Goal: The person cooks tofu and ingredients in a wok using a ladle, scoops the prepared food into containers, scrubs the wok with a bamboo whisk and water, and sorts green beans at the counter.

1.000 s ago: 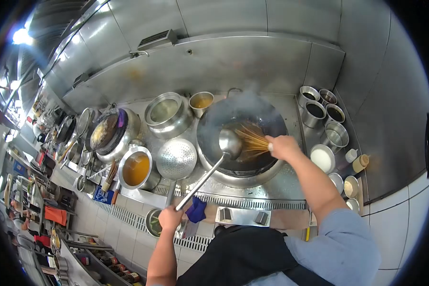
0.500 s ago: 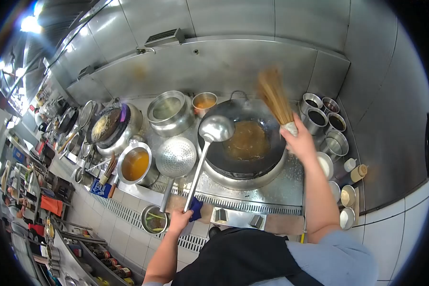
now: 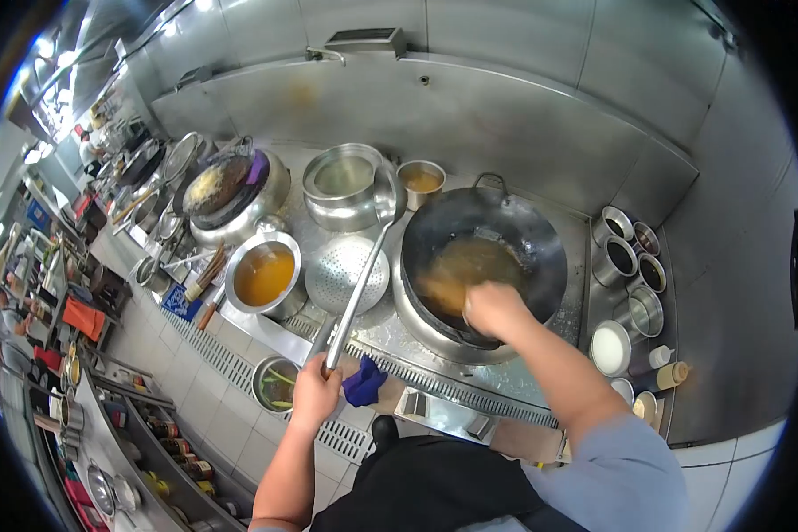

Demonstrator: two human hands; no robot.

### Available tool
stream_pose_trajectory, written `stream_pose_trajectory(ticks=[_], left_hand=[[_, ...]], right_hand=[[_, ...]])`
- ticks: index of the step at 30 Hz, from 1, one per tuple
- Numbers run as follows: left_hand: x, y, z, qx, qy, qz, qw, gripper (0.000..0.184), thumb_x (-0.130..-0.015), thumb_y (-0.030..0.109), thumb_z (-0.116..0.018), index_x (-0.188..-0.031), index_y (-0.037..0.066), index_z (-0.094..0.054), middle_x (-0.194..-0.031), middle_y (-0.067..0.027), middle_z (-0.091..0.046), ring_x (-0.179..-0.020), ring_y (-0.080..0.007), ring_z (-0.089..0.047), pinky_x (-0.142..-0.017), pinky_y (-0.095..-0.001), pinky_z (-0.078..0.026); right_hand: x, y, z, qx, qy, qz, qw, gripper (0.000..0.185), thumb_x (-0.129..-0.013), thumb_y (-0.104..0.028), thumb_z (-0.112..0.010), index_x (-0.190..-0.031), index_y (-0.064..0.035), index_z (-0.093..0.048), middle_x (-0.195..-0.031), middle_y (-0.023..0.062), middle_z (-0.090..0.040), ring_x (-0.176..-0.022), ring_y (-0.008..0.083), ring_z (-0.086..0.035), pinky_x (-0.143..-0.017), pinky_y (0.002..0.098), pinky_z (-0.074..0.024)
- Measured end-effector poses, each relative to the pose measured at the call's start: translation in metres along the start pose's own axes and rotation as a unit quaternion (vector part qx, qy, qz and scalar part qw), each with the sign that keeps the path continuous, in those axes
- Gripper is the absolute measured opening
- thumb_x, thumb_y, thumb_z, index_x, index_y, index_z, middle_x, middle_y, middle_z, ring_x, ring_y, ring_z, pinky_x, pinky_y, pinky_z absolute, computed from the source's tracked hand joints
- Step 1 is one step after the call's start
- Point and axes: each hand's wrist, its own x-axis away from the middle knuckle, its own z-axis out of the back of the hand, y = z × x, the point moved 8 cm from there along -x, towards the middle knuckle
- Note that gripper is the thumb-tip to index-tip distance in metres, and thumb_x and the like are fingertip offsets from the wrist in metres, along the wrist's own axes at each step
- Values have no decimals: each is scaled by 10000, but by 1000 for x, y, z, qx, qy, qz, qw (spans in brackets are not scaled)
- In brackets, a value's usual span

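At metal stove (image 3: 399, 341), round dark wok (image 3: 470, 213), shiny ladle (image 3: 387, 197)

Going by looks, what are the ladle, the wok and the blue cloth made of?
Ladle: silvery metal, probably stainless steel, polished, from its bright highlights. Wok: dark metal, perhaps iron or carbon steel, with a dull sheen on its blackened wall. Cloth: matte fabric, judging by its soft folds; fibre unclear.

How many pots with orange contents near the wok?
2: the large pot left of the perforated strainer, and the small pot behind-left of the wok. Others may be hidden farther left.
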Motion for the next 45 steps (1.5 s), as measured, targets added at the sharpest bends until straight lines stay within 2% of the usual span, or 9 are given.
stream_pose_trajectory(ticks=[5,11,14,24,30,33,36,40,45], left_hand=[[24,-42,-2,-103,-5,62,993,314,-791,145,-599,-1057,-22,-602,-861,-252,-647,-832,-416,-631,-738,-489,-490],[41,-72,3,-179,5,86,980,274,-801,152,-575,-1024,-3,-609,-860,-249,-651,-822,-409,-636,-744,-491,-501],[31,-75,1,-215,8,68,974,255,-814,161,-570,-1006,-4,-595,-867,-242,-649,-799,-406,-638,-725,-498,-505],[23,-106,-18,-276,-5,57,959,314,-832,165,-555,-1109,17,-549,-931,-221,-628,-811,-388,-638,-719,-483,-517],[15,-114,-26,-276,-21,21,961,434,-817,122,-555,-1240,40,-498,-1024,-216,-597,-897,-385,-616,-762,-476,-502],[17,-83,-17,-254,26,-29,967,486,-763,95,-603,-1229,-3,-506,-1054,-218,-578,-989,-383,-564,-855,-475,-448],[19,-22,-28,-175,71,-151,970,527,-729,70,-628,-1235,-4,-502,-1090,-226,-569,-1005,-385,-551,-877,-478,-435],[25,97,-101,-43,-119,-339,932,564,-711,32,-609,-1257,-33,-482,-1244,-234,-517,-1155,-377,-504,-983,-436,-403],[41,164,-190,-182,-98,-525,826,526,-783,94,-541,-1291,-27,-474,-1278,-175,-515,-1206,-312,-476,-1016,-393,-377]], right_hand=[[-98,39,5,-102,170,-167,966,210,-800,-118,-529,-809,-21,-715,-866,192,-690,-829,321,-686,-732,415,-541],[-45,-4,-17,156,20,20,987,213,-814,-137,-528,-894,-17,-685,-834,146,-693,-748,326,-680,-666,426,-543],[-104,75,8,-34,128,-169,977,247,-863,-167,-509,-990,-22,-663,-889,201,-685,-853,313,-681,-712,437,-536],[0,-14,35,2,89,65,994,391,-841,-250,-558,-1219,-160,-608,-850,151,-685,-789,317,-668,-706,435,-531],[-79,22,20,-147,151,-90,973,303,-832,-239,-564,-1092,-108,-647,-884,157,-685,-841,329,-662,-752,431,-530],[-10,-16,17,11,50,70,996,265,-829,-182,-531,-985,-31,-683,-879,182,-685,-859,320,-671,-758,426,-533],[-1,19,0,120,-77,25,989,239,-814,-160,-523,-905,-45,-713,-908,181,-692,-852,311,-681,-763,416,-534],[-98,101,-4,-5,77,-154,985,246,-808,-170,-530,-905,-38,-713,-915,192,-687,-887,323,-675,-756,426,-537],[-31,17,-16,163,10,10,986,230,-830,-148,-521,-890,-68,-729,-911,154,-705,-870,286,-693,-757,400,-544]])
